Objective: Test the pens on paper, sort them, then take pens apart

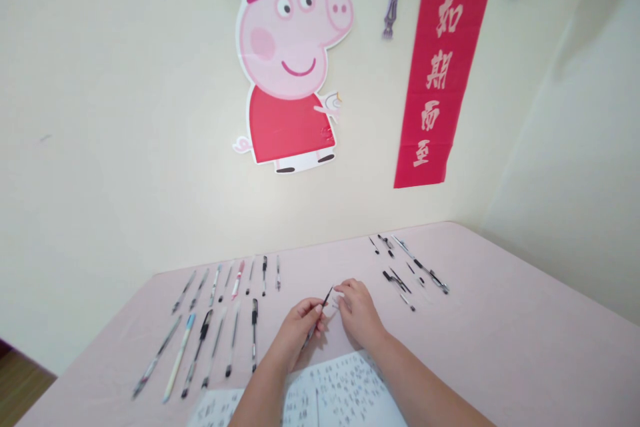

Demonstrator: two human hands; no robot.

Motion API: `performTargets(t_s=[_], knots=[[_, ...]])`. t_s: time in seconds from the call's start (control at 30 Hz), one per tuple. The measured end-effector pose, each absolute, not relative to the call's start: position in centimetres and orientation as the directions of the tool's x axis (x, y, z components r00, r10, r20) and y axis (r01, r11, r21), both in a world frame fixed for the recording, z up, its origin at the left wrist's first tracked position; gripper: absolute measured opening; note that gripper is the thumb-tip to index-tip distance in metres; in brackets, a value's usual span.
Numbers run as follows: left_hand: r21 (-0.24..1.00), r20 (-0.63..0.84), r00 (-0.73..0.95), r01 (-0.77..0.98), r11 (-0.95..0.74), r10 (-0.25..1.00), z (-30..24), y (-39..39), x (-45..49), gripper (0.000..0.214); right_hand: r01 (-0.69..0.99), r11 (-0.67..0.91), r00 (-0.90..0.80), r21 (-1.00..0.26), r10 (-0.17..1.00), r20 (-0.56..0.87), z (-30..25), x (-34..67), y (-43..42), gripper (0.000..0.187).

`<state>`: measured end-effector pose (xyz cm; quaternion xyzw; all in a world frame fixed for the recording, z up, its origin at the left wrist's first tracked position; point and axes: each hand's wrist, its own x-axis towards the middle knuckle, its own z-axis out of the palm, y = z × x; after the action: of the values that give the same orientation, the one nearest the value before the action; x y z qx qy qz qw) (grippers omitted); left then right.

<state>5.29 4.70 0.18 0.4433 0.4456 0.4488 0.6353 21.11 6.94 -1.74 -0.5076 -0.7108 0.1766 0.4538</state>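
Observation:
Above the near middle of the table, my left hand (303,320) is closed around a slim dark pen (326,298). The pen slants up and to the right, its thin point rising past the fingers. Close beside that point is my right hand (357,310), its fingers curled and drawn together. Something small and pale shows under the right fingertips, too small to name. Whether the right fingers touch the pen point I cannot tell. Below both hands lies an open notebook (345,387) with handwriting, partly covered by my forearms.
Two rows of pens (200,347) lie on the left of the pink table (450,367). Loose pen parts (400,280), including caps and refills, are scattered at the right. Behind the table, the wall carries a cartoon pig sticker (293,120) and a red banner (445,67).

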Motion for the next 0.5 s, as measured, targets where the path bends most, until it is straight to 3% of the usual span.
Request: performTargets(t_s=[0.2, 0.33, 0.5], knots=[[0.962, -0.171, 0.235, -0.168, 0.213, 0.957, 0.2, 4.6, 5.2, 0.04, 0.214, 0.414, -0.056, -0.885, 0.91, 0.412, -1.1, 20.8, 7.0, 0.012], [0.968, -0.157, 0.255, -0.153, 0.2, 0.954, -0.1, 4.8, 5.2, 0.039, 0.0, 0.294, -0.049, -0.956, 0.955, 0.294, -0.9, 20.9, 7.1, 0.014], [0.972, -0.154, 0.262, -0.134, 0.194, 0.953, -0.1, 4.8, 5.2, 0.037, -0.121, 0.161, -0.062, -0.979, 0.984, 0.169, -0.5, 20.9, 6.9, 0.021]])
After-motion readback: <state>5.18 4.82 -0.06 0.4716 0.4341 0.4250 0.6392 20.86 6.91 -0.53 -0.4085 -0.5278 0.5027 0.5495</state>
